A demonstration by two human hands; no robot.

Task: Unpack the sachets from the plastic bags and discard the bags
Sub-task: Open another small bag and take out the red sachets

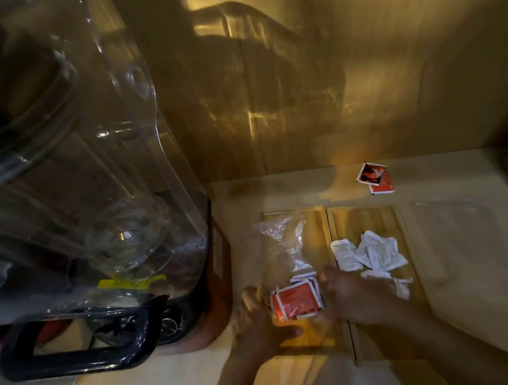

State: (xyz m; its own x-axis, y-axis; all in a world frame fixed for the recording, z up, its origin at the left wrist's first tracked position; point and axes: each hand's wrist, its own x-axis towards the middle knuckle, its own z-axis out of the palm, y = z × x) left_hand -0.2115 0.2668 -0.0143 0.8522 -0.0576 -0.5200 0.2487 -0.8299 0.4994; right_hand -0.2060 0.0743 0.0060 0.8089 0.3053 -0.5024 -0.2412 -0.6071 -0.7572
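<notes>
I count white sachets (370, 255) already loose on the counter (480, 254); my left hand (255, 321) and right hand (348, 294) pinch the plastic bag (284, 244) (orange sachets (298, 299) inside), not yet discarded.

A clear bag (284, 248) blurs the red sachets (298, 299) inside it, their print unreadable. The right hand (352, 293) hides part of the white sachets (372, 253). The blender (69, 191) is cut off by the left edge, its label (133, 283) illegible.
</notes>
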